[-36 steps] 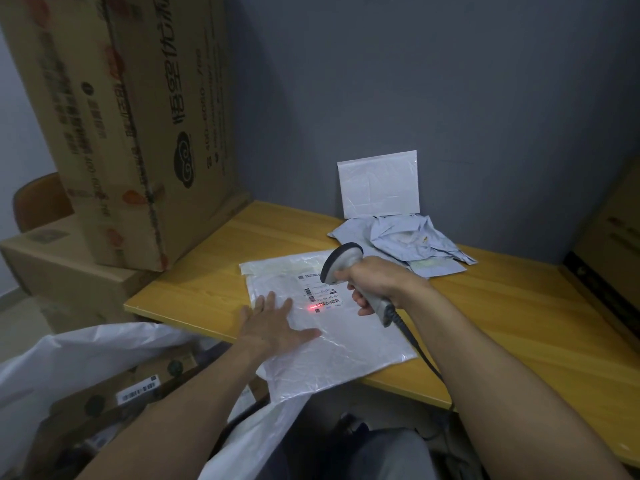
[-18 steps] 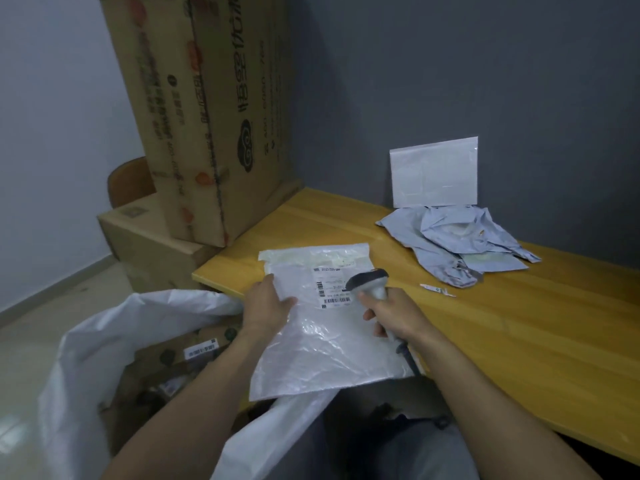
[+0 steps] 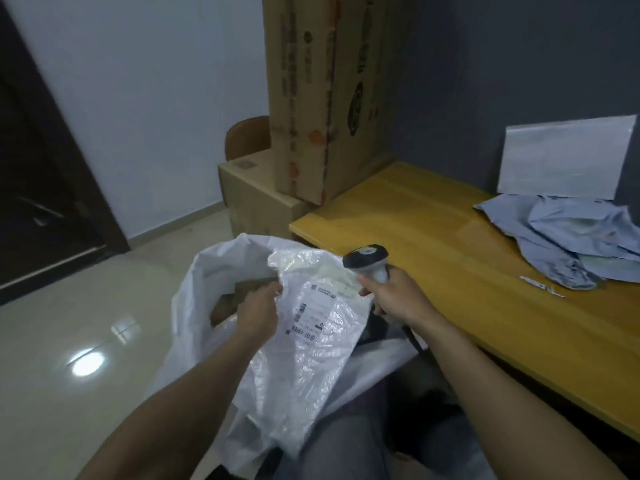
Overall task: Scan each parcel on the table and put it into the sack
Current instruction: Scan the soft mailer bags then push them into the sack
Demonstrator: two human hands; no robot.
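My left hand (image 3: 260, 311) grips the left edge of a white plastic parcel (image 3: 311, 341) with a printed barcode label. The parcel hangs off the table, over the mouth of the white sack (image 3: 204, 282) on the floor. Brown parcels show inside the sack. My right hand (image 3: 391, 296) holds the grey barcode scanner (image 3: 369, 261) by its handle, head up, just past the table's near-left corner. Its cable runs down under my wrist. A crumpled blue-grey parcel (image 3: 568, 240) lies on the wooden table (image 3: 433, 237), and a white envelope parcel (image 3: 564, 157) leans on the wall behind it.
A tall cardboard box (image 3: 325, 91) stands on a lower box (image 3: 256, 195) left of the table. A chair back (image 3: 247, 136) shows behind them. A small white scrap (image 3: 543, 287) lies on the table. A dark door (image 3: 38, 174) is at the far left, with shiny floor tiles below.
The white parcel has left the table and moved left over the sack, gripped by my left hand. The scanner's red light is off. My view has swung left.
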